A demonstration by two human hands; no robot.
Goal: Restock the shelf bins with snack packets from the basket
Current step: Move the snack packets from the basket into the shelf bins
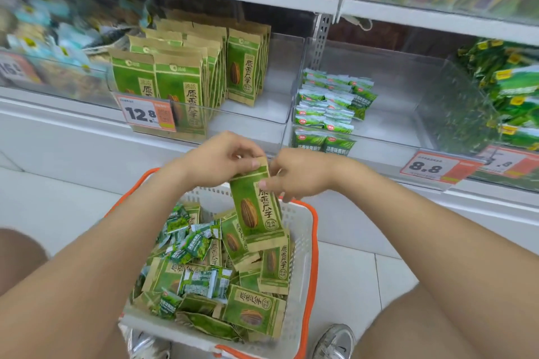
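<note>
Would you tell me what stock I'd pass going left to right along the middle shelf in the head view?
pale-blue packets → brown-and-green seed packets → small green packets → green-and-yellow packets

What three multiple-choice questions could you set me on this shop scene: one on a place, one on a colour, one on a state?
1. Where is the tall seed packet that is being handled?
A) above the basket
B) standing in a shelf bin
C) flat on the floor

2. What colour are the basket's handles?
A) blue
B) orange
C) black

3. What are the left hand and right hand doing?
A) both hanging open
B) one pushing the basket
C) both pinching the seed packet near its top

Answers:
1 A, the seed packet hangs over the basket's open top.
2 B, orange loops rise from the white basket.
3 C, fingers of each hand close on the packet's upper end.
</note>
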